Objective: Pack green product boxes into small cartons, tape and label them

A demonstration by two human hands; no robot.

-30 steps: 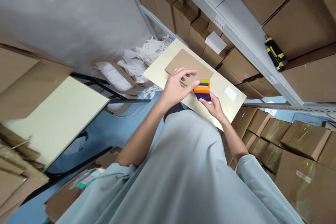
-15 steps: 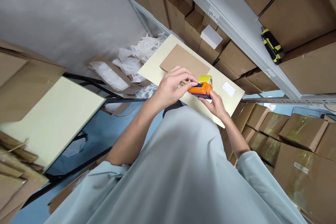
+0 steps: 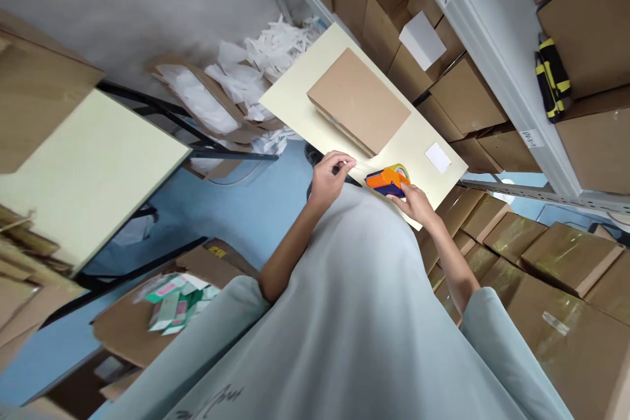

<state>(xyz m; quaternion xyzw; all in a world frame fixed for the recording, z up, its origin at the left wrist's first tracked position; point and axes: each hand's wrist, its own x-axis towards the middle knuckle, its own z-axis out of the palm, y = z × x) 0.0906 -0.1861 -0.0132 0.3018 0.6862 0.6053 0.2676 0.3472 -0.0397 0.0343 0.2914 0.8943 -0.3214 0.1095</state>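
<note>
My right hand grips an orange and dark-blue tape dispenser loaded with a yellowish tape roll, at the near edge of a pale tabletop. To its left, my left hand is closed in a pinch. A faint, clear strip of tape runs from these fingertips toward the dispenser. Beyond both hands a flat brown cardboard box lies closed on the tabletop, and neither hand touches it.
A white label lies on the table's right part. Shelving with boxes and two black-yellow cutters runs along the right. White packing scraps pile behind. A second table and an open carton with green-white packets are at left.
My left hand has moved left, away from the dispenser, drawing out a strip of tape. The dispenser has shifted slightly right and down. The view has tilted, showing more of the cardboard box.
</note>
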